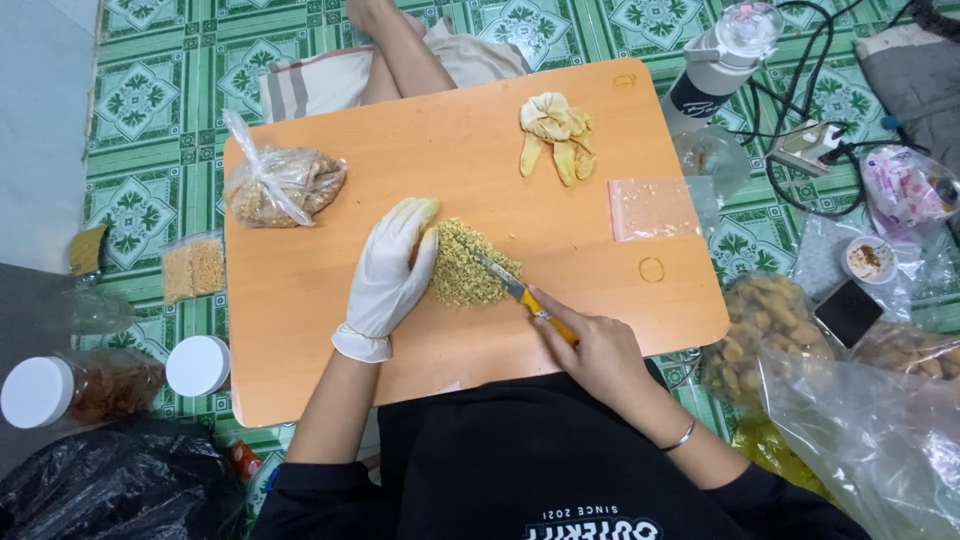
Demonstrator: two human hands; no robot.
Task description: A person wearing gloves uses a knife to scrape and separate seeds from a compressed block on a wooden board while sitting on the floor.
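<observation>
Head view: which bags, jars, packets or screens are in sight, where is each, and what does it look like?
Knotted clear bag: table's far left, brown pieces inside.
Small zip bag: flat on table's right, pinkish-clear.
Small packet: floor left of table, yellow-tan grains.
White-lidded jar: floor, near left, reddish-brown contents.
Phone: floor right, dark blank screen.
Large clear bags: floor right, tan pieces.

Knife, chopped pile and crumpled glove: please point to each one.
knife (512,286), head view, on the blade.
chopped pile (462,264), head view, on its middle.
crumpled glove (553,124), head view, on the bunched cuff.
</observation>
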